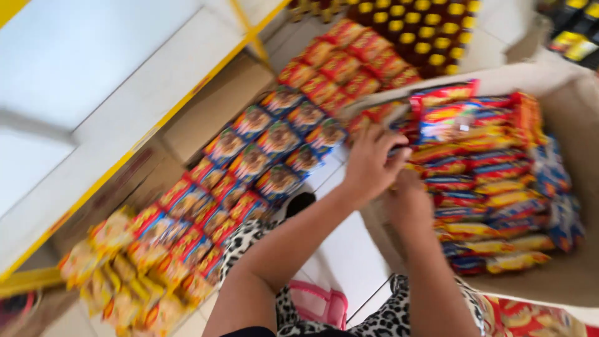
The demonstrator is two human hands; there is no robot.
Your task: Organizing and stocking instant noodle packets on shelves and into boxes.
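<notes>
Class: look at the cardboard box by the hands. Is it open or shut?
Open: the cardboard box shows stacked packets inside, both hands reaching in.

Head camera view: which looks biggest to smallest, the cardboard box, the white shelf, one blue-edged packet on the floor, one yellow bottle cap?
1. White shelf and cardboard box: alike, both cut off, unranked.
2. Blue-edged packet.
3. Yellow bottle cap, though it lies farther away.

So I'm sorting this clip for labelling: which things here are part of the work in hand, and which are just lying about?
In hand:
- left hand and right hand, both reaching into the cardboard box
- packets stacked in the box

Lying about:
- rows of packets on the floor
- yellow-capped bottles
- white shelf
</notes>
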